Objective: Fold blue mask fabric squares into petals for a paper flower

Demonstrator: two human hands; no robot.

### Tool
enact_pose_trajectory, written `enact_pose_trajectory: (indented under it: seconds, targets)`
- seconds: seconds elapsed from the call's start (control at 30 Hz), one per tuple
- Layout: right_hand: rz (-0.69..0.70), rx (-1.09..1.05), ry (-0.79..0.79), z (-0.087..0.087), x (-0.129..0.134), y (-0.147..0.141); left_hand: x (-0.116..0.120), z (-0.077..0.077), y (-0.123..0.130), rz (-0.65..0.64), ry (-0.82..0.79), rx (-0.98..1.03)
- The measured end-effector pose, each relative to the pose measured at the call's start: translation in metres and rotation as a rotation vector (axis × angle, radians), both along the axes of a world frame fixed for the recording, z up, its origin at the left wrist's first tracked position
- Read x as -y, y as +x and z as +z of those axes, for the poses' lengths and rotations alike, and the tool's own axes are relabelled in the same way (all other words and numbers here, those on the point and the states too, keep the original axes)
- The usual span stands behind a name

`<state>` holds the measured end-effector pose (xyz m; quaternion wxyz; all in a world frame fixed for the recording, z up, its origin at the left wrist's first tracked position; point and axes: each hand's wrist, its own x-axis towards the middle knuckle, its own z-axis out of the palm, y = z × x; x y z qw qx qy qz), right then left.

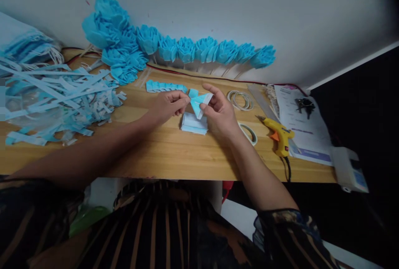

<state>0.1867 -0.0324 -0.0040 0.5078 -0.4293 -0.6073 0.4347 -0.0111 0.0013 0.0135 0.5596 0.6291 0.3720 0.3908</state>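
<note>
Blue, pale-edged folded material (196, 102) is held above a wooden table (149, 157), near a small stack of pale pieces (193, 124), its narrow point pinched by the left hand (162, 109) and its wider end by the right hand's (225, 115) thumb and fingers, apparently mid-fold, so any further creasing calls for steady fingertips.

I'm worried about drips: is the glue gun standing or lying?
Lying on its side: the glue gun shows its full profile, flat on the table.
</note>
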Motion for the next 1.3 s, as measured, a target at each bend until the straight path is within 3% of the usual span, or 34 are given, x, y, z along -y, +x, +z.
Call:
enact_pose_trajectory:
  seconds: [0.17, 0.3, 0.53, 0.73, 0.87, 1.0, 1.13, 1.3]
  targets:
    - [0.005, 0.06, 0.029, -0.0003, 0.0011, -0.0013, -0.0001, -0.0011, 0.0023, -0.023, -0.062, 0.041]
    - [0.043, 0.113, 0.028, 0.0013, 0.0038, -0.0046, 0.0009, -0.0007, 0.0034, -0.102, 0.004, -0.016]
    - [0.057, 0.098, 0.011, 0.003, 0.0059, -0.0059, 0.0022, -0.0015, 0.0021, -0.084, 0.086, -0.09]
    - [-0.018, 0.066, 0.002, 0.0011, 0.003, -0.0044, 0.0022, -0.0052, 0.0038, -0.123, 0.1, -0.107]
    - [-0.064, 0.011, -0.005, 0.002, 0.0009, -0.003, 0.0005, -0.0058, 0.0038, -0.09, 0.12, -0.132]
    - [-0.001, -0.012, -0.077, 0.0021, 0.0026, -0.0042, -0.0011, -0.0047, 0.003, -0.044, 0.141, -0.146]
    - [0.084, 0.019, -0.093, -0.0013, 0.0035, -0.0075, 0.0005, -0.0011, 0.0033, -0.024, 0.104, -0.134]
    - [0.06, 0.071, -0.047, -0.0011, 0.003, -0.0075, 0.0022, -0.0005, 0.005, -0.034, 0.026, -0.112]
